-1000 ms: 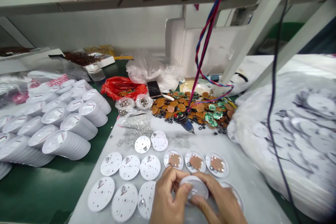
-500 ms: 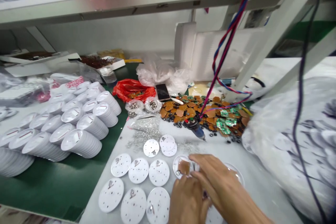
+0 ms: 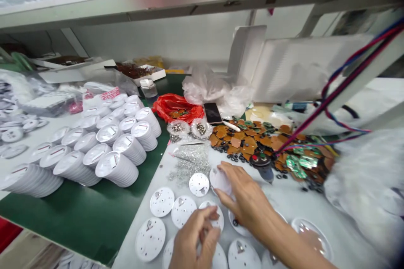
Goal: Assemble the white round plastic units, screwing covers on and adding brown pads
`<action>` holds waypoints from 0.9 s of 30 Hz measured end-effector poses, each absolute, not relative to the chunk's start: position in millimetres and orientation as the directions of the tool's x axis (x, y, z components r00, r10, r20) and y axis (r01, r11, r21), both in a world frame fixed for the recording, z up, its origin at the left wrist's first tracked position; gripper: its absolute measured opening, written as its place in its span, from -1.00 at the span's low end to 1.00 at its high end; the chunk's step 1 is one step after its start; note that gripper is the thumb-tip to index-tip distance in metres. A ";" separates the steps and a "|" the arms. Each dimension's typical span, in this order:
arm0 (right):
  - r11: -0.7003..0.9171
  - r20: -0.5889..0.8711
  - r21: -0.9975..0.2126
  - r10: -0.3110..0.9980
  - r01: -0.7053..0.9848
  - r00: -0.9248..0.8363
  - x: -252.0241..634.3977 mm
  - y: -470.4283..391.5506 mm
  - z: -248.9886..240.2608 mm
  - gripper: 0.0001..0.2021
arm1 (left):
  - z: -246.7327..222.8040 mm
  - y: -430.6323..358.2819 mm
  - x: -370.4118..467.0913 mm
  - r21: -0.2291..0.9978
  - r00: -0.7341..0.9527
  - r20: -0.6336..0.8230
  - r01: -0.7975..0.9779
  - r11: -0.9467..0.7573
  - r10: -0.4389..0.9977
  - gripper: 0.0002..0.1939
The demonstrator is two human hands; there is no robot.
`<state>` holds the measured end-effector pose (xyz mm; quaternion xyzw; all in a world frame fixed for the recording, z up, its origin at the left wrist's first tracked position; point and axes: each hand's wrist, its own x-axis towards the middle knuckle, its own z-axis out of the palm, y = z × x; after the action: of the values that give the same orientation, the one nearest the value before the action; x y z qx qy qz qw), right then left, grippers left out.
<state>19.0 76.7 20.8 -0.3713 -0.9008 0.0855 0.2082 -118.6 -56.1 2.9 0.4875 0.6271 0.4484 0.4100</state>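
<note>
My right hand (image 3: pixel 238 191) has its thumb and fingers around the edge of a plain white disc (image 3: pixel 220 181), at the near side of the pile of small silvery parts (image 3: pixel 191 159). My left hand (image 3: pixel 197 237) hovers over the rows of white round plates, its fingers loosely curled, with a gap between thumb and forefinger. A smaller white disc with holes (image 3: pixel 199 184) lies beside the held one. Among the larger plates, one (image 3: pixel 161 201) shows a metal clip and several holes. Beneath my right wrist, another plate (image 3: pixel 240 225) bears a small black ring and is partly hidden.
Stacks of white cups (image 3: pixel 116 168) stand on the green mat (image 3: pixel 85 214) at left. Brown and green circuit boards (image 3: pixel 249 138) lie heaped behind my hands, with a hanging screwdriver (image 3: pixel 263 166) in front of them. A phone (image 3: pixel 212 113), red bag (image 3: pixel 176 107) and large plastic bag (image 3: pixel 366 176) surround the work surface.
My hands have separated. The right moved forward onto the white disc; the left moved away from the plate with the brown board. The view has swung left.
</note>
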 end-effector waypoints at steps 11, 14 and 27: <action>0.201 0.000 -0.947 0.781 0.251 -0.624 68.4 15.0 16.0 -0.58 | 13.8 -35.5 -130.8 0.974 -0.090 -0.188 0.112 0.197 0.978 -0.69; 0.654 0.352 -0.565 0.742 0.503 -0.570 89.1 11.1 2.2 -0.60 | 7.8 -36.0 -127.2 0.951 -0.082 -0.302 0.047 0.306 0.950 -0.63; 0.873 0.476 -0.278 0.487 0.400 -0.732 107.7 5.5 -1.4 -0.68 | 22.7 -20.3 -113.8 0.923 0.182 -0.383 0.026 0.385 0.906 -0.56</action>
<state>107.7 5.5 -1.4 -0.2393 -0.9274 0.0786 0.2767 -113.8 -20.3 22.7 0.4331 0.5377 0.3466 0.6350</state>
